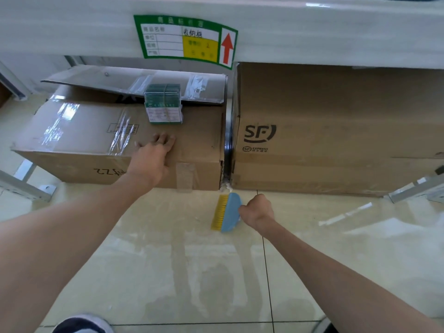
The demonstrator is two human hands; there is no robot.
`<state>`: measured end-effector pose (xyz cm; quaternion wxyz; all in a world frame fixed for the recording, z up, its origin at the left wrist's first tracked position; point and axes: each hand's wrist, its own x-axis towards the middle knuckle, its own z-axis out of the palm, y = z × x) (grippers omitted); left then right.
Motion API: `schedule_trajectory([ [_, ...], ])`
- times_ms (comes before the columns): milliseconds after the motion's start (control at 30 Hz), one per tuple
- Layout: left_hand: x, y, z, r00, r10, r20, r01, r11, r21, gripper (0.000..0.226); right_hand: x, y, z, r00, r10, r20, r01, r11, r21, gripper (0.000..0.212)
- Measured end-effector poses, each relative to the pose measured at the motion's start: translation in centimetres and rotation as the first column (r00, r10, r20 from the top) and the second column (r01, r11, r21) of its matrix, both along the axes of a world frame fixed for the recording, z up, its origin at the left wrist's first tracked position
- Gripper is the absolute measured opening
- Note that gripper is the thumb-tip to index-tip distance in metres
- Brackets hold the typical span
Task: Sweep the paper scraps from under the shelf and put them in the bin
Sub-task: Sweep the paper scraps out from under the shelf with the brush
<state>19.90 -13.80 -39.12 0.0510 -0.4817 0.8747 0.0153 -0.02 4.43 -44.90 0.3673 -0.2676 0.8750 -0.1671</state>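
A small blue hand brush with yellow bristles lies low over the tiled floor, just in front of the gap between two cardboard boxes. My right hand grips its handle, which the fist hides. White paper scraps show at the foot of that gap, right above the bristles. My left hand rests flat with spread fingers on the front top edge of the left cardboard box. The white shelf runs overhead. No bin is in view.
A large SF Express box stands to the right under the shelf. A green bundle of cards sits on the left box under its raised flap. Metal shelf feet flank both sides. My shoe is at the bottom left.
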Motion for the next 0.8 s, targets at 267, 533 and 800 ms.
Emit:
schedule_trajectory([
  [267,-3.6,3.1,0.8,0.996,-0.094,0.008,0.094,0.995,-0.011,0.078,1.7,-0.3,1.4,0.999,0.036,-0.035,-0.037,0.999,-0.013,0.015],
  [533,-6.5,3.8,0.6,0.996,-0.085,0.018,0.083,0.993,0.087,0.106,1.9,-0.2,2.4,0.999,0.032,-0.013,-0.032,0.999,-0.028,0.030],
  [800,-6.5,2.6,1.1,0.995,-0.099,0.027,0.097,0.992,0.079,0.092,2.2,-0.2,2.8,0.995,0.097,-0.036,-0.098,0.995,-0.019,0.013],
])
